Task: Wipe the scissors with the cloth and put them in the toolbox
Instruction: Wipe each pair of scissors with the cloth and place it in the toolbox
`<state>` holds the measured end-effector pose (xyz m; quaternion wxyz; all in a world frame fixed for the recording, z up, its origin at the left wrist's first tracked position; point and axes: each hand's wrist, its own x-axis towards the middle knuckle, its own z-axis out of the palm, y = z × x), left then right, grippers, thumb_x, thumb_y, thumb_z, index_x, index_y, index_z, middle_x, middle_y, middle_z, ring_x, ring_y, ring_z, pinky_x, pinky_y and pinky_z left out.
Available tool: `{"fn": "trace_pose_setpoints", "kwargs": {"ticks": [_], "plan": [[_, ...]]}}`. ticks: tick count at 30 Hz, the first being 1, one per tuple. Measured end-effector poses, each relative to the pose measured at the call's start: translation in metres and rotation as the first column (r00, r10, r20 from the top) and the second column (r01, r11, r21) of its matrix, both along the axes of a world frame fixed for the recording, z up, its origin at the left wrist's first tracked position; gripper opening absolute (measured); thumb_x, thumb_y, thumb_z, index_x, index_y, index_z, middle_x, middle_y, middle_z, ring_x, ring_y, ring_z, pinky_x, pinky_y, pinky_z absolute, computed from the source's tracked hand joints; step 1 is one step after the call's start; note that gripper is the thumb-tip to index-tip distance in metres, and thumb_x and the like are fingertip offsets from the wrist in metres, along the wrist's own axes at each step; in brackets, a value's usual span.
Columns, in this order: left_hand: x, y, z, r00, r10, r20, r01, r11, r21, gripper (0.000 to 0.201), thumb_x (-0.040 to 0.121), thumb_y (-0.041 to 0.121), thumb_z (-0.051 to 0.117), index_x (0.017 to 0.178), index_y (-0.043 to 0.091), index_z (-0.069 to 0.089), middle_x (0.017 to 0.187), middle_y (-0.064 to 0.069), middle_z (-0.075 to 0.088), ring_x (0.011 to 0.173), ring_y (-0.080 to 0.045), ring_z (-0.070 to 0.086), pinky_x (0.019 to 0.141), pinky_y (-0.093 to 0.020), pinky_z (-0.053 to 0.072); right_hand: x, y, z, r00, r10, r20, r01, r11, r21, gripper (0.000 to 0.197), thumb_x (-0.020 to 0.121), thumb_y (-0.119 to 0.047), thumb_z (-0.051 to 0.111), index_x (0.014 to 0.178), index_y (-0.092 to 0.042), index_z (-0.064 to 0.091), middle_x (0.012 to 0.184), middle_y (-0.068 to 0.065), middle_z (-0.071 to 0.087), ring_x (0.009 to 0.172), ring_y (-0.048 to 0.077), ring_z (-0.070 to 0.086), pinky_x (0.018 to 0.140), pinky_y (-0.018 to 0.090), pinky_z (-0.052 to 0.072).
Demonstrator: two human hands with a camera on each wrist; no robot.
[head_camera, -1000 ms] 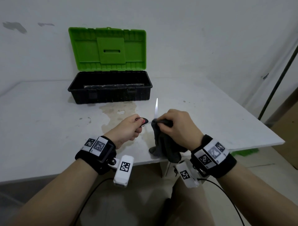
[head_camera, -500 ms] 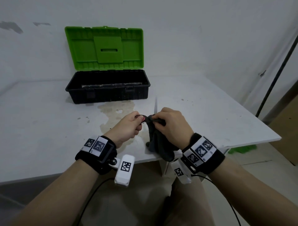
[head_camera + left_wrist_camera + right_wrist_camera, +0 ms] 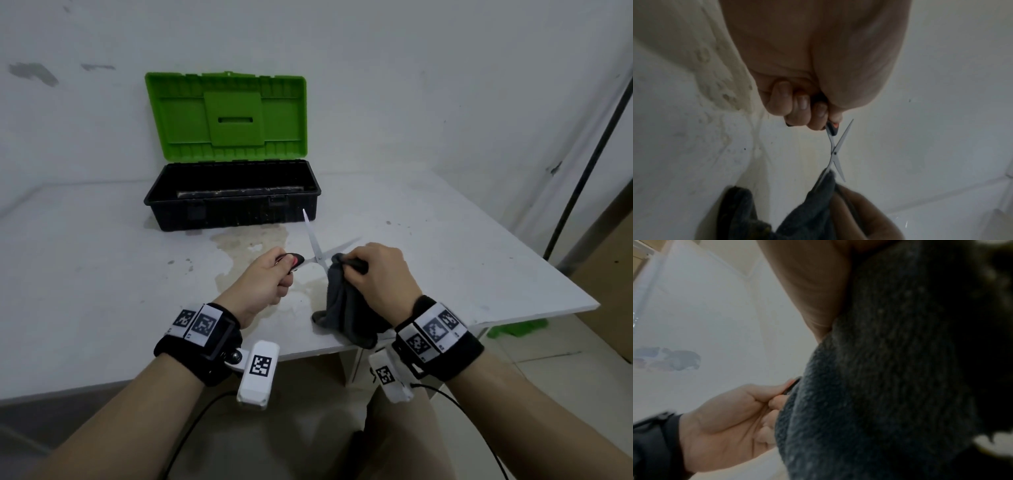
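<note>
The scissors are held above the worktop, their blades spread apart in an X: one blade points up and away toward the toolbox, the other runs rightward into the cloth. The left hand has its fingers clenched round the red-and-black handles, so the handles lie to the left and the steel reaches right and forward from them. The right hand pinches a fold of the dark grey cloth over the rightward blade near the pivot, fingers curled on the fabric; the rest of the cloth hangs down and its lower end rests on the worktop near the front edge. In the left wrist view the cloth covers the lower stretch of one blade while the other blade's tip stands bare just beside it. The wipe seems to be in progress, and the stroke would run along that blade's long axis, away from the pivot toward the tip. The toolbox sits open beyond both hands, green lid upright, slightly left of the scissors, so the left hand, already gripping the handles, is the nearer one for the placing. The bare point so close to the right hand's fingers is the risk.
</note>
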<state>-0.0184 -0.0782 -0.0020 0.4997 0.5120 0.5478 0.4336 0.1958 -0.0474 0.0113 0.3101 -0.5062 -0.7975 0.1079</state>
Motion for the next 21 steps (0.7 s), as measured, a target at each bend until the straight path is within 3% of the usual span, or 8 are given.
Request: {"fn": "trace_pose_setpoints", "kwargs": {"ticks": [3,6,8,11,13,16,18,21], "plan": [[-0.005,0.0,0.001,0.998,0.037,0.041,-0.037,0.999,0.009,0.021,0.108,0.024,0.038,0.092,0.016,0.049,0.061,0.006,0.039,0.051,-0.007,0.029,0.048,-0.021,0.022,0.013,0.003,0.002,0.999,-0.047,-0.009,0.047,0.998,-0.034,0.011,0.085,-0.025,0.065,0.089,-0.02,0.075,0.082,-0.003,0.07,0.08,0.014,0.062,0.07,0.025,0.045],[-0.006,0.002,0.004,0.993,0.059,0.098,-0.06,0.998,0.015,0.019,0.108,0.024,0.038,0.097,0.015,0.05,0.062,0.005,0.039,0.051,-0.007,0.029,0.047,-0.02,0.021,0.024,0.006,0.011,0.989,-0.085,-0.12,0.079,0.995,-0.053,0.007,0.082,-0.022,0.069,0.084,-0.021,0.076,0.078,-0.008,0.072,0.076,0.006,0.063,0.067,0.015,0.043],[-0.004,0.004,0.006,0.989,0.064,0.136,-0.068,0.997,0.03,0.018,0.108,0.024,0.039,0.101,0.013,0.05,0.062,0.006,0.039,0.051,-0.007,0.029,0.047,-0.02,0.021,0.03,0.012,0.016,0.978,-0.109,-0.18,0.094,0.991,-0.09,0.005,0.08,-0.023,0.071,0.082,-0.024,0.076,0.077,-0.012,0.072,0.075,0.001,0.063,0.065,0.006,0.042],[-0.001,0.007,0.006,0.984,0.077,0.158,-0.087,0.995,0.056,0.018,0.108,0.025,0.039,0.101,0.013,0.051,0.061,0.007,0.04,0.051,-0.006,0.03,0.046,-0.019,0.022,0.039,0.028,0.021,0.967,-0.147,-0.207,0.127,0.986,-0.11,0.004,0.079,-0.025,0.072,0.081,-0.026,0.075,0.08,-0.013,0.072,0.078,0.001,0.064,0.065,0.002,0.04],[0.001,0.011,0.007,0.981,0.09,0.169,-0.103,0.992,0.068,0.019,0.108,0.025,0.039,0.101,0.013,0.052,0.06,0.008,0.04,0.051,-0.006,0.03,0.045,-0.018,0.023,0.044,0.041,0.025,0.958,-0.172,-0.228,0.147,0.981,-0.123,0.006,0.079,-0.025,0.073,0.084,-0.024,0.076,0.083,-0.011,0.073,0.081,0.003,0.064,0.069,0.006,0.042],[0.004,0.016,0.01,0.974,0.115,0.194,-0.131,0.989,0.075,0.018,0.108,0.024,0.039,0.101,0.013,0.051,0.06,0.008,0.039,0.051,-0.007,0.029,0.044,-0.018,0.024,0.05,0.069,0.031,0.93,-0.185,-0.317,0.146,0.979,-0.142,0.009,0.08,-0.025,0.073,0.087,-0.021,0.077,0.087,-0.006,0.074,0.086,0.009,0.067,0.082,0.023,0.05],[0.006,0.021,0.012,0.969,0.125,0.214,-0.144,0.987,0.075,0.019,0.109,0.024,0.039,0.098,0.014,0.051,0.061,0.006,0.037,0.052,-0.008,0.028,0.044,-0.018,0.022,0.051,0.088,0.034,0.915,-0.197,-0.352,0.157,0.978,-0.141,0.008,0.081,-0.024,0.072,0.088,-0.021,0.076,0.088,-0.004,0.074,0.088,0.011,0.067,0.082,0.024,0.05],[0.006,0.028,0.013,0.963,0.148,0.223,-0.166,0.984,0.063,0.02,0.109,0.023,0.038,0.096,0.014,0.05,0.062,0.005,0.035,0.052,-0.008,0.026,0.045,-0.02,0.02,0.049,0.111,0.032,0.939,-0.222,-0.264,0.196,0.973,-0.123,0.014,0.084,-0.023,0.071,0.097,-0.019,0.074,0.096,0.0,0.073,0.093,0.015,0.064,0.08,0.021,0.043]]}}
